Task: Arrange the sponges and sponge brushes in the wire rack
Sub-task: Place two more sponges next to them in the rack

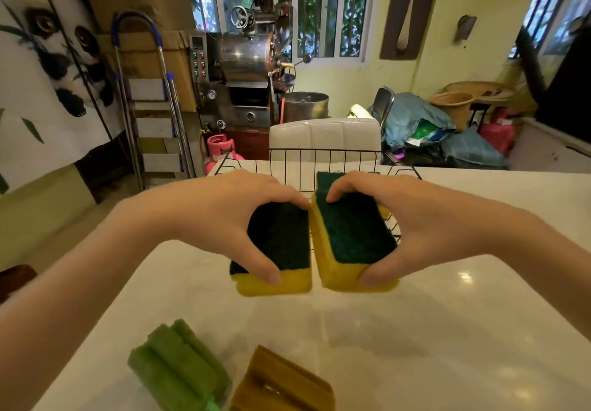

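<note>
Holding two yellow sponges above the white table [447, 330], left grip [224, 215] and right grip [412, 218] each clamped on one, just before the wire rack [323, 154]; a green sponge brush [179, 369] and a brown sponge brush [281, 382] wait.

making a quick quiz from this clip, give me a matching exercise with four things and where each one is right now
Things:
1. left sponge
2. right sponge
3. green sponge brush
4. wire rack

Places:
A. far side of the table, behind both hands
B. held in the right hand
C. lying on the near table edge, beside the brown sponge brush
D. held in the left hand

Pairs: 1-D, 2-B, 3-C, 4-A
</note>
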{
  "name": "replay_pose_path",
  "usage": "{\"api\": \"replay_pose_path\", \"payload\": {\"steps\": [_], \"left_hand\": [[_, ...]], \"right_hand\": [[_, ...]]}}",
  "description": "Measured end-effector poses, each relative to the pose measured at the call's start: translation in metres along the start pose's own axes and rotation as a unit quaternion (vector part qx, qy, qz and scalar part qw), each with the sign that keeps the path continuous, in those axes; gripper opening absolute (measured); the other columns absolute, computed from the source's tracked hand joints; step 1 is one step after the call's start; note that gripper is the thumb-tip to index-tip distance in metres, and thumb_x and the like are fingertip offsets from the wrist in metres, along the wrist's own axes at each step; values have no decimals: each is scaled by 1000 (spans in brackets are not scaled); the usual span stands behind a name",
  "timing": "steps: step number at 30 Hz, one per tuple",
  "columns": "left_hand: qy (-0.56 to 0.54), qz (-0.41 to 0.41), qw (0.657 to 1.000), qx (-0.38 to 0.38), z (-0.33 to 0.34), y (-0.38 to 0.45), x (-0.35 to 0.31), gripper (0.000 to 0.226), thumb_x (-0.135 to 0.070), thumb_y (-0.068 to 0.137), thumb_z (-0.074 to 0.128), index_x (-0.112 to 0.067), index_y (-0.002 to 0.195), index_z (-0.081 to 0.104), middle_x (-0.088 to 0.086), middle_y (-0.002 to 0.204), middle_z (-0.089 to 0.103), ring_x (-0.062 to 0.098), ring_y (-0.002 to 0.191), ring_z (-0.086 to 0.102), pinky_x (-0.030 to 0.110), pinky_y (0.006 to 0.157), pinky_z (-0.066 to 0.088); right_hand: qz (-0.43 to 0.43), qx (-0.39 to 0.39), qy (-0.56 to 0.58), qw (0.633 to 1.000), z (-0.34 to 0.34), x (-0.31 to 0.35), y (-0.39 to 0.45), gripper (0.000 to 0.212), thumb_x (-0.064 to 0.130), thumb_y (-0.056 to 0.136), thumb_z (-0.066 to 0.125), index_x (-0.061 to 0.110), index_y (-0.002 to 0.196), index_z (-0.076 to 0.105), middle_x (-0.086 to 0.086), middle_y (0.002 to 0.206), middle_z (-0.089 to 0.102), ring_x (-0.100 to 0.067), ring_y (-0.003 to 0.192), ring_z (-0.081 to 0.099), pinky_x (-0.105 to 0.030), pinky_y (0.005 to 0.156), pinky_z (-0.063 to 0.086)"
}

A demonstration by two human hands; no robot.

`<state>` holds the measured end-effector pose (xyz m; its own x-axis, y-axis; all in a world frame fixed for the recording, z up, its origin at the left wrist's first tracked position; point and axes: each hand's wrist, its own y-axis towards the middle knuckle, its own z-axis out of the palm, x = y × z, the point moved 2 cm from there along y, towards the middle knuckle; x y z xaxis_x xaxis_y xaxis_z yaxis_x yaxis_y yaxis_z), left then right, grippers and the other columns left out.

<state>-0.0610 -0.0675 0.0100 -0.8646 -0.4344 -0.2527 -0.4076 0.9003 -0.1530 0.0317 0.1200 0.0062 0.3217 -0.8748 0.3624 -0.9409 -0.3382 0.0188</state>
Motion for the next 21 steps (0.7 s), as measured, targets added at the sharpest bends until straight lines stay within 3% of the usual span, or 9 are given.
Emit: {"api": "replay_pose_path", "payload": {"steps": [4, 9, 12, 19, 21], "left_hand": [[30, 1, 999, -38, -30, 14, 2, 77, -50, 61, 74, -46, 126, 33, -17, 122, 44, 5, 110, 44, 19, 83, 47], [58, -17, 996, -73, -56, 41, 21, 78, -45, 61, 76, -39, 128, 34, -11, 115, 44, 8, 101, 45, 14, 75, 43], [48, -40, 994, -88, -63, 58, 43, 83, -42, 61, 78, -36, 130, 32, -8, 116, 45, 12, 103, 46, 20, 80, 43], [22, -70, 994, -85, -38, 95, 98, 94, -29, 61, 80, -28, 137, 25, -2, 132, 43, 15, 116, 42, 30, 91, 43], [9, -75, 994, -74, -27, 107, 112, 94, -26, 60, 81, -28, 136, 26, -2, 132, 44, 15, 117, 42, 32, 93, 42]], "right_hand": [[0, -37, 3, 999, -24, -7, 15, 74, 42, 60, 79, 43, 119, 34, 17, 118, 47, -4, 108, 48, -17, 86, 51], [-7, -83, -24, 996, -40, -20, 44, 78, 41, 61, 79, 31, 125, 35, 5, 119, 49, -12, 108, 50, -26, 89, 51], [1, -95, -16, 995, -43, -35, 66, 80, 41, 62, 79, 29, 127, 34, 3, 119, 50, -15, 108, 50, -29, 89, 52], [10, -137, 95, 986, -37, -66, 103, 84, 26, 67, 79, 26, 133, 28, 8, 115, 42, -4, 100, 46, 0, 73, 44], [12, -131, 100, 986, -30, -71, 117, 86, 27, 67, 79, 25, 135, 25, 8, 116, 42, -5, 102, 46, -1, 73, 45]]}}
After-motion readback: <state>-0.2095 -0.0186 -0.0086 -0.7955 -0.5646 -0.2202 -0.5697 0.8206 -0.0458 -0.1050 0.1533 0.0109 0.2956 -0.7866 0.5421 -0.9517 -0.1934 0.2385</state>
